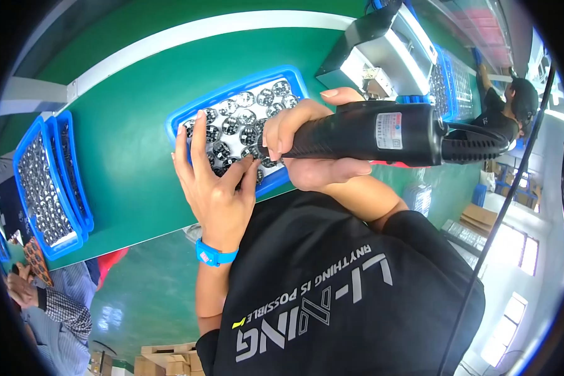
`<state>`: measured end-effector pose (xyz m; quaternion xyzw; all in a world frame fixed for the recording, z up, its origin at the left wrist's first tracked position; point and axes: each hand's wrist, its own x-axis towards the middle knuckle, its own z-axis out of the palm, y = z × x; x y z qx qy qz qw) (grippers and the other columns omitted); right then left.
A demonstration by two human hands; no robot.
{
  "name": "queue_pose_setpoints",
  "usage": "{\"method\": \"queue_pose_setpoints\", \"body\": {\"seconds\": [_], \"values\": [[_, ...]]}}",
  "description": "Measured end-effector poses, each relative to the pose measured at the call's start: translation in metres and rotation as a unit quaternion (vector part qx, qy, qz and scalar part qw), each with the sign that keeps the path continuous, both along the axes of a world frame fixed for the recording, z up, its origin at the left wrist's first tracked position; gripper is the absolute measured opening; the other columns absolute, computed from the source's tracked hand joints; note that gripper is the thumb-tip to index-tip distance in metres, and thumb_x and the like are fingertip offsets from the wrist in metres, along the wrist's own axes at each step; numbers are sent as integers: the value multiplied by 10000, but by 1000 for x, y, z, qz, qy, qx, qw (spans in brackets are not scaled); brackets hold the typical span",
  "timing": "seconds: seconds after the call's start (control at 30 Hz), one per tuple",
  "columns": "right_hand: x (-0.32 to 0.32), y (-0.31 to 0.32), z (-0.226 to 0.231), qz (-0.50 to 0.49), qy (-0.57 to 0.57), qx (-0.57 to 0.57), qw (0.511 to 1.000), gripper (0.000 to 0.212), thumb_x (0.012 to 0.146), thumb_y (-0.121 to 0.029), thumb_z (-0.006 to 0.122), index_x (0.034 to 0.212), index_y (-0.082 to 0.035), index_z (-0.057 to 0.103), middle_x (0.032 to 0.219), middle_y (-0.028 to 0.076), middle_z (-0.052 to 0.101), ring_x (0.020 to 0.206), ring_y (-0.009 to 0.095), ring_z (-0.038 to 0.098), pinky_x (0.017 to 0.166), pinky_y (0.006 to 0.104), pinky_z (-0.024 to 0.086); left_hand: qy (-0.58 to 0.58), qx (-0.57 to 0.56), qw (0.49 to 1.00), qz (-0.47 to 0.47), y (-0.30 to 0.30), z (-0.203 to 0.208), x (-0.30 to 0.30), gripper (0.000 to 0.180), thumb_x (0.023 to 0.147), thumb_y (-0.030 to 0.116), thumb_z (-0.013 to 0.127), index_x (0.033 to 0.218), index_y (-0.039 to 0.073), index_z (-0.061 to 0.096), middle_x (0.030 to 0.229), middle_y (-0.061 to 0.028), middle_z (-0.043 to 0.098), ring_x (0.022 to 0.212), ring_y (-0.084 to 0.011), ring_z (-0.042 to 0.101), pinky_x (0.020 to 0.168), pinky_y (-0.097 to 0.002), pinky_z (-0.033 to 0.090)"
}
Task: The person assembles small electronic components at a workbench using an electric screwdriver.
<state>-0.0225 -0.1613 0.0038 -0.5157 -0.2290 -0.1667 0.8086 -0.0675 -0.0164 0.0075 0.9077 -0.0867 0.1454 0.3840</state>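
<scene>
Green conveyor belt (131, 144), factory floor, seen from above; white rail along its far edge.

Right hand (307, 147): closed tight around the black handle of an electric screwdriver (370, 133), thumb up top, fingers wrapped fully. Tool lies nearly level, its tip hidden behind the hands, pointing toward the near edge of the tray.

Left hand (216, 182): open, fingers spread flat on the tray contents, thumb and forefinger pinched near the tool tip; whether a screw sits between them cannot be told. Blue band on the wrist.

Blue tray (232, 94): on the belt directly before the person, filled with rows of small round metal parts (244, 116).

Step judged in hand: fastening one part near the tray's near edge. Next move likely calls for a steady part and a squarely seated tip.

Surroundings: stacked blue trays (50, 182) of like parts well to the left; grey metal machine (382, 50) beyond; another person's hands at lower left; a seated worker far right.
</scene>
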Motion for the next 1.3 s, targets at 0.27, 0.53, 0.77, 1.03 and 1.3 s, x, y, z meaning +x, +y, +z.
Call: {"method": "queue_pose_setpoints", "body": {"seconds": [0.27,0.53,0.77,1.03,1.3], "values": [[-5,3,-3,-19,13,-46,999,939,757,-883,409,1333,-157,256,688,98,538,476,215,505,471,337,464,9,-5,1000,-1,3,-1,-1,136,631,74,836,759,102,800,1490,-168,457,1363,-440,390,1083,-509,388],[-6,-1,9,-13,-21,-12,1000,880,801,-852,424,1343,-180,257,715,114,561,481,229,520,499,374,486,5,-7,1000,-8,2,1,1,141,626,68,830,759,100,797,1489,-164,458,1363,-444,389,1083,-507,387],[37,-68,95,-260,-124,83,954,811,838,-885,252,1309,-244,412,613,68,503,407,192,442,449,386,439,-3,22,1000,-11,0,7,-1,133,671,89,819,800,108,790,1480,-186,458,1340,-484,392,1078,-525,390],[58,-159,108,-518,-129,-61,844,813,891,-830,196,1181,-116,456,587,93,529,455,237,517,499,393,481,-11,47,999,-21,-7,10,-4,130,678,122,841,797,114,789,1488,-196,453,1353,-493,371,1085,-547,368],[14,-138,102,-324,-17,23,946,874,833,-886,258,1292,-152,377,602,56,509,422,198,472,475,383,443,-12,55,998,-27,-10,5,-1,128,679,115,846,793,111,787,1494,-195,449,1374,-486,354,1090,-567,354]]}}
